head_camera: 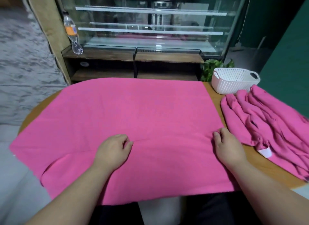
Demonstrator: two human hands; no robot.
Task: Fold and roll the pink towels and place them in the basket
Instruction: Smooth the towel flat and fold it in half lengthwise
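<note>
Towel (133, 116) spread; pile (267, 124) beside basket (234, 84)

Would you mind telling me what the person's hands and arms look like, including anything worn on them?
Both the left hand and the right hand are bare: no gloves, rings, watch or bracelets show. The forearms are bare too, with no sleeve in view.

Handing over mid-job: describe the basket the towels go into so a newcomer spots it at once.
Start at the round wooden table, mostly covered by a spread pink towel. At its far right edge, just beyond the heap of crumpled pink towels, stands the basket. Unlike the pink cloth beside it, it is a white perforated tub with cut-out handles.
</note>
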